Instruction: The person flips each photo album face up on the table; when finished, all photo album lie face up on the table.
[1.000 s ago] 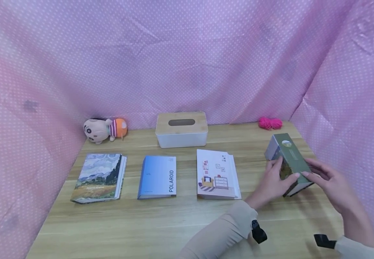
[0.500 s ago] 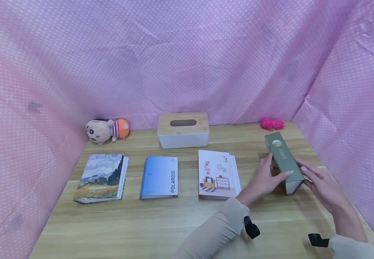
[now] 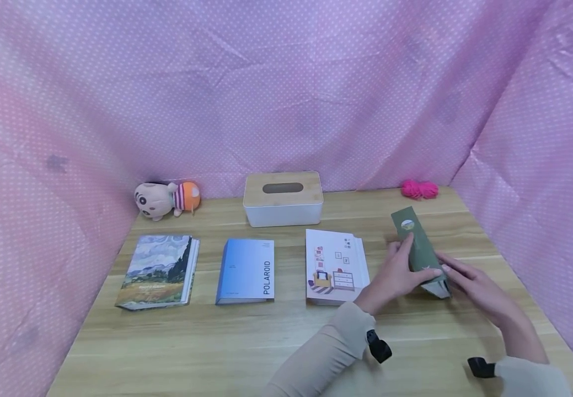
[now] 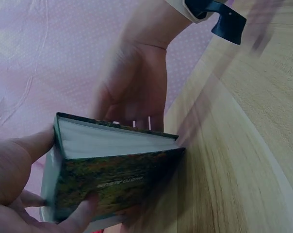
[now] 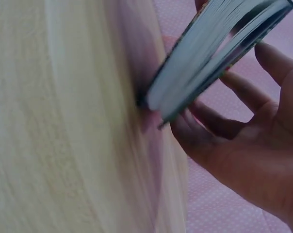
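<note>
A thick photo album (image 3: 421, 245) with a green spine is at the table's right side, its spine facing up and leaning left. My left hand (image 3: 394, 271) grips it across the spine, thumb near the close end and fingers on the left cover. In the left wrist view, the album's cover (image 4: 112, 182) carries a dark foliage picture, with pages between the covers. My right hand (image 3: 482, 292) touches the right cover with extended fingers. In the right wrist view the pages (image 5: 185, 68) face the camera, and the right hand's fingers (image 5: 246, 92) lie along one cover.
Three more albums lie flat in a row: a landscape one (image 3: 157, 270), a blue one (image 3: 244, 270) and a white illustrated one (image 3: 333, 264). Behind them are a plush toy (image 3: 167, 199), a tissue box (image 3: 283, 212) and pink yarn (image 3: 419, 189). A pink dotted curtain (image 3: 286, 94) encloses the table.
The album has shifted left and tipped over to the left, its left cover turning out of sight. Both hands have moved left with it; the right has moved from its spine edge to its right cover.
</note>
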`<state>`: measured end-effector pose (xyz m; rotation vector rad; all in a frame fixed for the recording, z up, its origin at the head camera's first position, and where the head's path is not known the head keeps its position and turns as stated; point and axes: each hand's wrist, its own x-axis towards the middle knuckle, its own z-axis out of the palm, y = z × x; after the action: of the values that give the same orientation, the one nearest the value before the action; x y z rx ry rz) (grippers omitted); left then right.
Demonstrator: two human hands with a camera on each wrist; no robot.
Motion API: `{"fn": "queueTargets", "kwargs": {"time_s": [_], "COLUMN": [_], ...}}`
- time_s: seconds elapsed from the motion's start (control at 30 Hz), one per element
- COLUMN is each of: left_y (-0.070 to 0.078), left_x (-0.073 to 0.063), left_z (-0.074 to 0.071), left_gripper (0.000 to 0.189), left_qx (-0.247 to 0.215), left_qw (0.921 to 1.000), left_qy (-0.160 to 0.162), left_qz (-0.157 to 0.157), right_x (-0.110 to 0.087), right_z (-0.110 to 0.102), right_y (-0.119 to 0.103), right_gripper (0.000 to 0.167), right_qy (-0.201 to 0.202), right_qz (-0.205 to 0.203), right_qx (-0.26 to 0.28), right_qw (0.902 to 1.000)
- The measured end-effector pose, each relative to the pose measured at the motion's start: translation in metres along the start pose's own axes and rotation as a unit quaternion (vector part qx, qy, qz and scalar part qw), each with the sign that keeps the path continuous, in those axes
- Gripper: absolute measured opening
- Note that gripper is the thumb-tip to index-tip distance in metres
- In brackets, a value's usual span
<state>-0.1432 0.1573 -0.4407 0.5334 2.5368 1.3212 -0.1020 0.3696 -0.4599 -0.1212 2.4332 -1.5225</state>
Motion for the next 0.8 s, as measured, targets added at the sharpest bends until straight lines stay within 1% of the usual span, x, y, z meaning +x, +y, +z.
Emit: {"fn": "queueTargets", "kwargs": {"time_s": [0.13,0.23,0.33,0.43,0.57,0.67,0.8], "left_y": [-0.004,-0.008,-0.01,-0.013,-0.015,-0.016,-0.017], "left_x": [0.0,0.001,0.001,0.002,0.003,0.005,0.005], "left_z": [-0.001,0.0,0.003,0.007,0.012,0.015,0.019], "left_gripper": [0.091,0.091,0.089,0.087,0.084,0.081,0.078], "left_qx": [0.01,0.009,0.008,0.009,0.006,0.003,0.012], "left_qw": [0.9996,0.999,0.9982,0.9975,0.9963,0.9959,0.9957], "left_qy": [-0.011,-0.019,-0.02,-0.015,-0.01,-0.009,-0.009], "left_qz": [-0.026,-0.04,-0.055,-0.068,-0.085,-0.09,-0.092], "right_x": [0.003,0.004,0.006,0.009,0.012,0.013,0.013], "right_z": [0.001,0.001,0.0,0.0,-0.002,-0.003,-0.004], "right_y": [-0.002,-0.003,-0.002,0.0,0.002,0.003,0.004], "right_gripper": [0.057,0.062,0.066,0.067,0.069,0.07,0.071], "right_qy": [0.006,0.014,0.021,0.028,0.034,0.036,0.039], "right_qz": [0.026,0.039,0.037,0.023,0.016,0.02,0.017], "right_qx": [-0.046,-0.061,-0.076,-0.088,-0.114,-0.13,-0.142], "right_qw": [0.9986,0.9973,0.9962,0.9955,0.9927,0.9906,0.989]}}
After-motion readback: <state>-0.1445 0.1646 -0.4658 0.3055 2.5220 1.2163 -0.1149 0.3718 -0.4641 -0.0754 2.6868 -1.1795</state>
